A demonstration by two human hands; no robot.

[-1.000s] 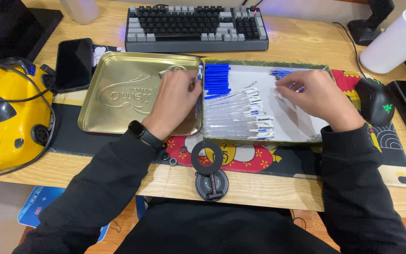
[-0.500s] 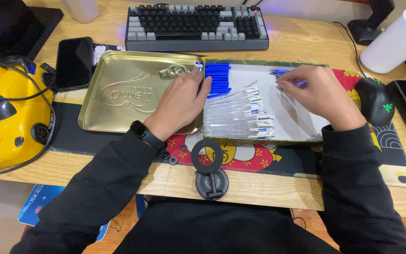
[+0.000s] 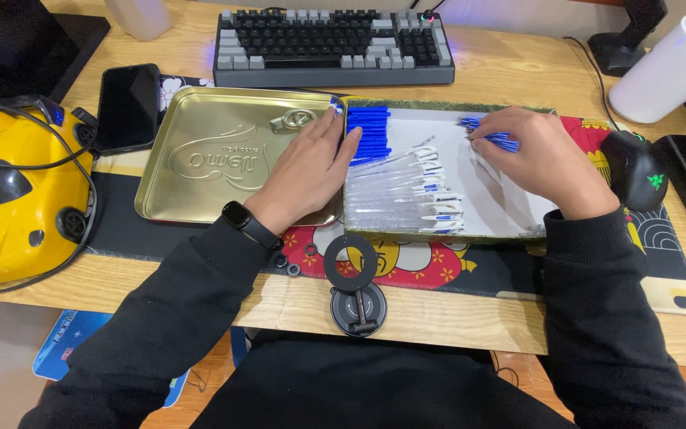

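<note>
My right hand [image 3: 545, 163], centre right of frame, has barely shifted since a second ago: it stays pinched on a few blue pens [image 3: 492, 139] over the white tray [image 3: 518, 214]. My left hand [image 3: 307, 171] stays flat, fingers together, on the gold tin lid [image 3: 216, 159] at the tray's edge. The blue pen caps [image 3: 368, 131] and the clear pens [image 3: 402, 199] lie unchanged mid-frame, so sorting looks ongoing.

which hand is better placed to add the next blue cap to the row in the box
Right. The right hand already pinches a few loose blue caps over the shallow white box, while the left hand lies flat beside the blue cap row, steadying it.
</note>
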